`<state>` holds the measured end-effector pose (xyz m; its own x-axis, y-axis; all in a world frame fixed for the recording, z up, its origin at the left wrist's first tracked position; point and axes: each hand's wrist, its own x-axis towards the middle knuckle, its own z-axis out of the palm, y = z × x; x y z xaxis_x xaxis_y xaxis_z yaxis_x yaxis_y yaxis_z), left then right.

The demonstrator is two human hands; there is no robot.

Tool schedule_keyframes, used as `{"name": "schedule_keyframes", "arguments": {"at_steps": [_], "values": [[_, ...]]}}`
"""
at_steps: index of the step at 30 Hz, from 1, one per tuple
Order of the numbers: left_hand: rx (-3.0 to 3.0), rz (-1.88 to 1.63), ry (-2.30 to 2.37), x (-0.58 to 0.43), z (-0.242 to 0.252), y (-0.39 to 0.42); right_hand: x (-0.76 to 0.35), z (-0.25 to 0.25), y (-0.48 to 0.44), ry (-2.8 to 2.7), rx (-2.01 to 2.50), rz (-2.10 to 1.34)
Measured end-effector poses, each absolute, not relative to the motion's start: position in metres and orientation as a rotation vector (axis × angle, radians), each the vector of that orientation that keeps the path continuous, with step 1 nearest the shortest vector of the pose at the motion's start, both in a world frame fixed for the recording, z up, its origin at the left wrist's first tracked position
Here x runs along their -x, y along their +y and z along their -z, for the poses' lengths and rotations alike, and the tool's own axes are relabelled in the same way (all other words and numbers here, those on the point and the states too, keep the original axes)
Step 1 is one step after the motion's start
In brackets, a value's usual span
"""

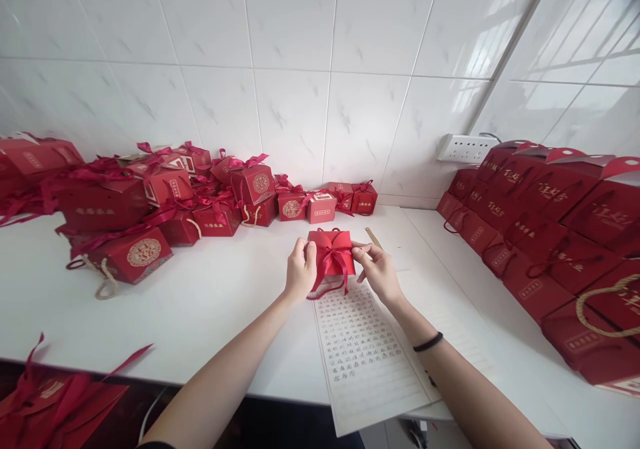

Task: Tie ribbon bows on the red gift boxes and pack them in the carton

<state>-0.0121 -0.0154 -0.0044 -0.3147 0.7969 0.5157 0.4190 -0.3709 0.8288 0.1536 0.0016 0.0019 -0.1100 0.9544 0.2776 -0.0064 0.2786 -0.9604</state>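
Observation:
A small red gift box [343,241] with a ribbon bow [333,256] on its top is between my hands, over the upper end of a handwritten sheet [360,342]. My left hand [301,270] is closed on the box's left side, thumb toward me. At the right edge, the thumb and fingers of my right hand [377,269] pinch the box near its corner. A red cord handle [327,292] loops below the near side. The box's underside is hidden. I wear a black band [429,342] on my right wrist.
Red gift boxes with ribbons [145,252] are piled along the wall on the left. Stacked red boxes [540,249] line the right side. A power strip [465,148] is at the back wall. More ribboned boxes [60,402] sit below the front table edge.

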Motion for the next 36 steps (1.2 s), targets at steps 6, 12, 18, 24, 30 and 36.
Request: {"name": "schedule_keyframes", "arguments": {"at_steps": [6, 12, 18, 24, 30, 36], "values": [[-1.610, -1.735, 1.510, 0.0142, 0.0054, -0.0142, -0.1533, 0.0003, 0.0047, -1.393, 0.912, -1.101], [-1.561, -1.740, 1.476, 0.0152, 0.0038, -0.0129, -0.1562, -0.0029, 0.0054, -1.395, 0.922, -1.140], [-1.560, -1.729, 1.429, 0.0177, 0.0037, -0.0141, -0.1565, -0.0014, 0.0057, -1.382, 0.909, -1.142], [-1.606, -1.718, 1.465, 0.0194, 0.0042, -0.0136, -0.1565, -0.0010, 0.0068, -1.371, 0.886, -1.156], [-1.623, -1.713, 1.484, 0.0189, 0.0044, -0.0117, -0.1573, -0.0008, 0.0077, -1.384, 0.884, -1.168], [-1.591, -1.704, 1.474, 0.0189, 0.0033, -0.0125, -0.1575, -0.0005, 0.0081, -1.375, 0.874, -1.171]]}}
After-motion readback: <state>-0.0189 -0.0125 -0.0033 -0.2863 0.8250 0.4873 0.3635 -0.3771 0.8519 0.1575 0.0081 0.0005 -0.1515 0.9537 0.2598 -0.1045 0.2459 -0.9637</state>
